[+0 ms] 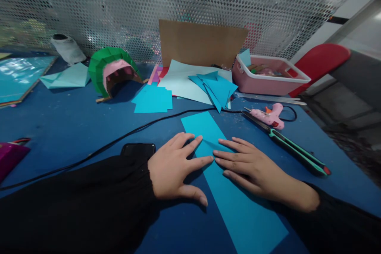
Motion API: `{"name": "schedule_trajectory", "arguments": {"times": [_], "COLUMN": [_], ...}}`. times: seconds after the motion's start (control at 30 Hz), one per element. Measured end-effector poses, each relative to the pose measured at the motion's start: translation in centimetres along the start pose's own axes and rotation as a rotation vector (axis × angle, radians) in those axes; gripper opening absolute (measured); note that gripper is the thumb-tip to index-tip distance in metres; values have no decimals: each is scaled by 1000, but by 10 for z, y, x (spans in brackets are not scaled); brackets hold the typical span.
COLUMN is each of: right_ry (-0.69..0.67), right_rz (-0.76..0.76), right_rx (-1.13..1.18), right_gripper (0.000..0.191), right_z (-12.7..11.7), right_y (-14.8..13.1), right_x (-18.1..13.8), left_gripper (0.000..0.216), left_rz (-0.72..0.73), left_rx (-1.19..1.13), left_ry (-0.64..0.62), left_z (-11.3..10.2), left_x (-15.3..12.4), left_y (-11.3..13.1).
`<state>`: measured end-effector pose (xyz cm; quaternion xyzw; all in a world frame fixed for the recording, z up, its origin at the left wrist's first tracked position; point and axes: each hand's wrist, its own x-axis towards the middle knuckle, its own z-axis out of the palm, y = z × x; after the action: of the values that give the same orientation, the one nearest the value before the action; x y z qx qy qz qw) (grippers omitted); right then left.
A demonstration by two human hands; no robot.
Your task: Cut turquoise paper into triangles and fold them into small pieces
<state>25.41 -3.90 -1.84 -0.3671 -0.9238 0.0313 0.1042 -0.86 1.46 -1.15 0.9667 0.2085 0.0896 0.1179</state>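
Note:
A long strip of light blue paper [238, 202] lies on the dark blue table [59, 127] in front of me. My left hand [175, 166] rests flat on the strip's left edge, fingers stretched out. My right hand [253, 166] lies flat on the strip from the right, fingers spread. The fingertips of both hands nearly meet at the middle of the strip. Neither hand holds anything.
A black phone [138, 149] and a black cable [98, 151] lie left of my hands. A pink glue gun [269, 116] and a green-handled cutter [294, 151] lie right. Behind are folded blue triangles [218, 87], blue squares [152, 99], a pink tray [269, 75], a green paper model [111, 69] and cardboard [199, 43].

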Motion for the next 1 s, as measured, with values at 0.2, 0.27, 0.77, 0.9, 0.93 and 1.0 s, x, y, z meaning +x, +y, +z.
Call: {"name": "schedule_trajectory", "arguments": {"times": [0.2,0.27,0.77,0.9,0.93,1.0], "right_ry": [-3,-4,-27,-37,-41,-50], "right_rz": [-5,-12,-2,0,-3,-12], "right_rx": [-1,10,38,29,24,16], "right_gripper": [34,35,35,37,37,36], "right_z": [1,1,-2,-2,-2,-1], "right_y": [0,0,-1,-1,0,0], "right_x": [0,0,1,2,2,1], "left_gripper": [84,85,81,82,82,82], "left_rz": [-4,-12,1,-1,-9,-25], "left_rx": [8,7,-7,0,6,18], "left_ry": [3,15,29,19,25,42], "left_z": [0,1,0,0,1,2], "left_x": [0,0,0,0,0,0], "left_y": [0,1,-1,0,1,2]}}
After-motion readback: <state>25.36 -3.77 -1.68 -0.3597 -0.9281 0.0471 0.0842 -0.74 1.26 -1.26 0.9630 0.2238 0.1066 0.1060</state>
